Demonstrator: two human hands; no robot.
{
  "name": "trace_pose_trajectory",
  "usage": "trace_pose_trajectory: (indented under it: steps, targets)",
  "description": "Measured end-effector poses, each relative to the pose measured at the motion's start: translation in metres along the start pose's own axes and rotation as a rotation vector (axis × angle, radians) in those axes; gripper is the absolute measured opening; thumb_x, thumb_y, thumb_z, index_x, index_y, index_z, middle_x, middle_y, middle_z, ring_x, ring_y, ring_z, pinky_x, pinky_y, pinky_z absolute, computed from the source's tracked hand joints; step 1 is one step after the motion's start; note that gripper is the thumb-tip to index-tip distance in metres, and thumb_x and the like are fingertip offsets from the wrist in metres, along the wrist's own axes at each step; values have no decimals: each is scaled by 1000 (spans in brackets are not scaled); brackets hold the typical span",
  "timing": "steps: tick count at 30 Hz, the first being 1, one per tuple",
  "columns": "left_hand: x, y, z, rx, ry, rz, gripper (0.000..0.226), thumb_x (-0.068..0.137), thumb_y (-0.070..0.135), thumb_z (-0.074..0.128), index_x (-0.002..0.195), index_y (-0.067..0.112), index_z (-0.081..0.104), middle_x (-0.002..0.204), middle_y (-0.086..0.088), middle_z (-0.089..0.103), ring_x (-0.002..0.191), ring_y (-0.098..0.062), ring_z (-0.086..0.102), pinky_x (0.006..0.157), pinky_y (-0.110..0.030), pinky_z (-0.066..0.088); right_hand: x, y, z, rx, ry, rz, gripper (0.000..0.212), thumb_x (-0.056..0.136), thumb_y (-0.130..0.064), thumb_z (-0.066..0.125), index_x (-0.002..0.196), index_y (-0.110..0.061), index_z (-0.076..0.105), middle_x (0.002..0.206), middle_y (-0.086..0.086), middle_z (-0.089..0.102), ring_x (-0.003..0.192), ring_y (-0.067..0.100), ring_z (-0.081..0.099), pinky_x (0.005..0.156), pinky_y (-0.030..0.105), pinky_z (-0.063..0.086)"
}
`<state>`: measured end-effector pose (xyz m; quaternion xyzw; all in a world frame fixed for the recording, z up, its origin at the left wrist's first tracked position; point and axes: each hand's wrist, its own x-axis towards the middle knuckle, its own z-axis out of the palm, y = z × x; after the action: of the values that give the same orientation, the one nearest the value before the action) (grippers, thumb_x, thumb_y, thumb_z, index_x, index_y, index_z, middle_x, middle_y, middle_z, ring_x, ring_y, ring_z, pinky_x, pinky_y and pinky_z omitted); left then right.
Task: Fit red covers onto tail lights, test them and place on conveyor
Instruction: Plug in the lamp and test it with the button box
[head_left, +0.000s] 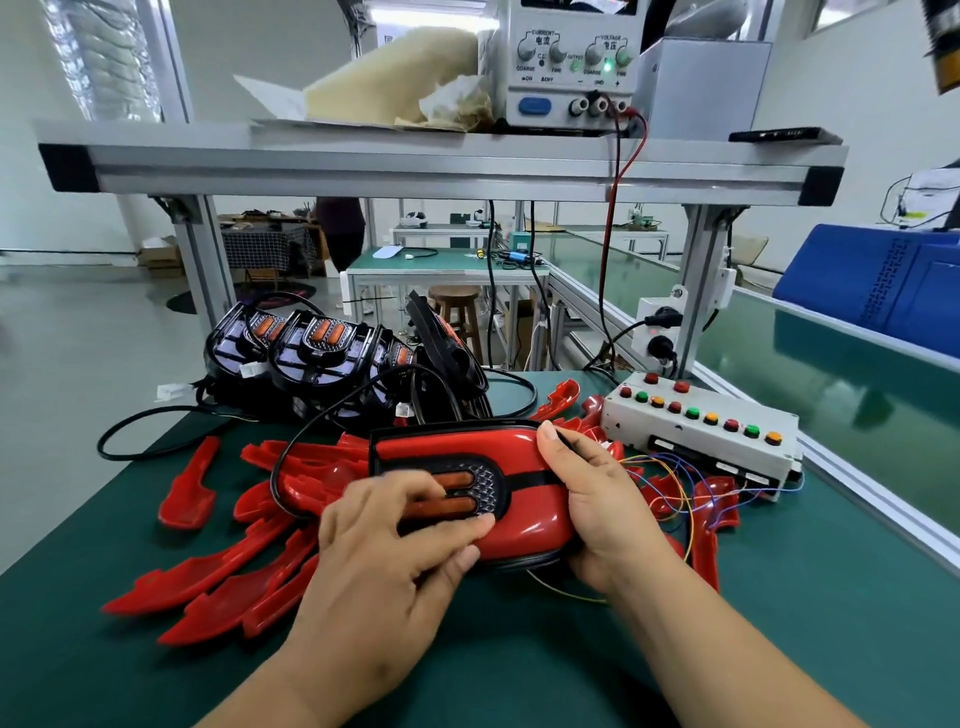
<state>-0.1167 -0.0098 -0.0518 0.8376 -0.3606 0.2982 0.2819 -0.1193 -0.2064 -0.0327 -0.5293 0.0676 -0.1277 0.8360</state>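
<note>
The left hand (395, 540) lies over the lower left of the tail light (488, 480), at the centre of the frame. Its fingers are bent across the 2 orange strips and its thumb is tucked against the light's lower edge, so it pinches the light between them. The hand is slightly blurred, and it hides the left ends of the strips.

The right hand (597, 499) grips the light's right end. Its thumb is laid along the top corner of the red cover (452, 441), and its fingers wrap underneath, out of sight. The cover sits on the light, which is held just above the green table (779, 597).

A black cable (291, 452) loops from the light's left side. Loose red covers (223, 577) are spread below and left of it, partly hidden by the hands. Uncovered tail lights (322, 343) are stacked at mid-left.

Thin coloured wires (670, 483) run to a button box (696, 421) at right; where they end is hard to make out. The conveyor (831, 374) runs along the right edge. A power supply (566, 62) stands on the shelf at top, its upper part cut off.
</note>
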Motion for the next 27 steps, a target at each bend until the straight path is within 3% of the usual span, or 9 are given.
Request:
trace_pose_trajectory:
  steps: [3,5,7,10,14,18,23,27]
  targets:
    - [4,-5,-7,-170,28,-261,41,81,62,48,121,65,52,130,22,31,123,-3,25,105,-22,16,0,-2,3,28,10,-21,36,77,-37,72,104,-15,66,92,14,75,74,29,72,59,40,58]
    - [7,-10,-10,-374,9,-389,56,80,69,57,129,70,30,135,30,22,130,8,22,110,-25,18,0,-4,3,44,7,-38,36,76,-39,72,103,-16,66,93,14,75,74,29,72,59,40,57]
    - [11,-12,-11,-701,-30,-516,76,79,49,70,129,73,17,142,33,26,135,11,28,114,-30,25,0,-5,3,44,-2,-59,33,73,-40,72,99,-19,68,93,12,75,73,27,72,58,39,57]
    - [18,-16,-13,-990,-147,-589,94,78,15,73,122,80,22,139,36,43,128,10,45,113,-29,31,0,-3,4,9,3,-120,24,72,-38,72,91,-24,70,92,9,75,71,24,71,56,36,57]
    - [17,-21,-16,-940,-236,-507,99,74,26,73,128,76,7,123,57,40,122,24,40,99,-9,35,2,0,4,-43,21,-173,27,71,-40,72,93,-24,70,91,9,75,73,24,71,58,36,57]
    - [13,-20,-16,-831,-248,-446,105,77,36,71,138,66,-10,133,57,25,129,27,27,94,5,29,1,-1,3,-134,31,-248,37,65,-52,73,93,-29,70,93,8,74,76,22,71,59,32,57]
    - [13,-23,-15,-794,-217,-414,106,77,37,72,137,65,-10,134,57,26,129,26,27,93,6,29,3,-1,2,-142,26,-268,44,63,-56,75,97,-28,70,96,9,74,83,26,73,63,35,57]
    - [17,-28,-17,-868,-278,-460,111,73,39,82,135,69,-6,124,59,37,120,25,41,85,3,38,5,-1,0,-101,26,-220,36,63,-54,74,90,-30,72,95,9,75,80,26,73,64,38,58]
